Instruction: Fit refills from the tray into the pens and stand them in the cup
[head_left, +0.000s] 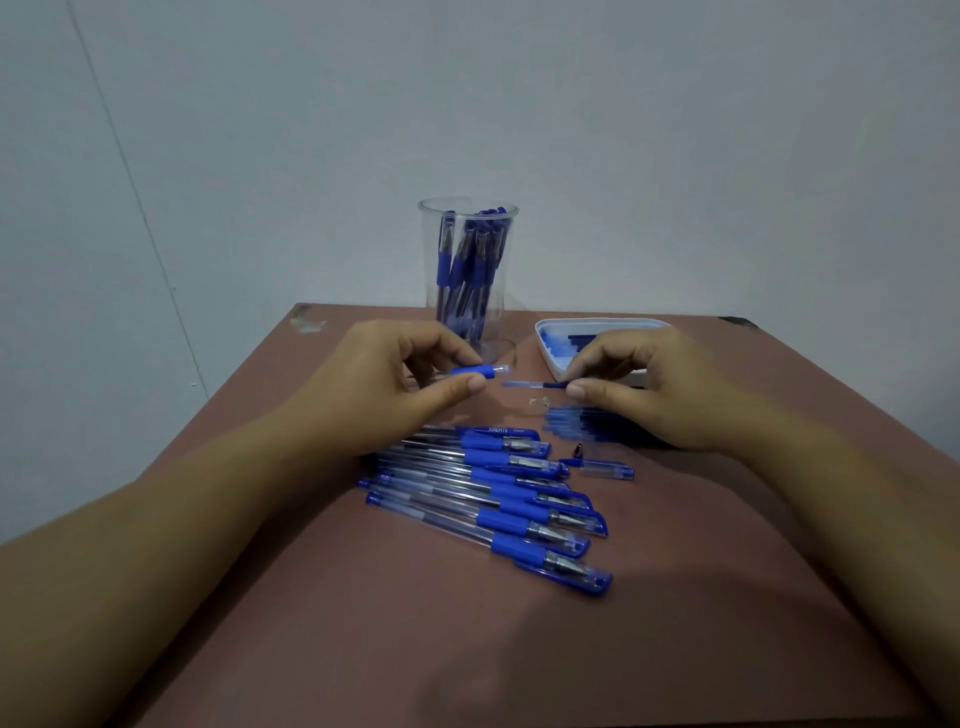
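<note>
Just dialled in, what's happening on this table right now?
A person is refitting pens. The left hand grips an open pen barrel by its blue grip, and the right hand pinches a refill, aimed at the barrel's open end but not yet inside. Behind stands the clear cup, already holding several pens, with the tray of refills beside it. A row of capped pens lies on the table nearer the person, with a loose cap next to it.
</note>
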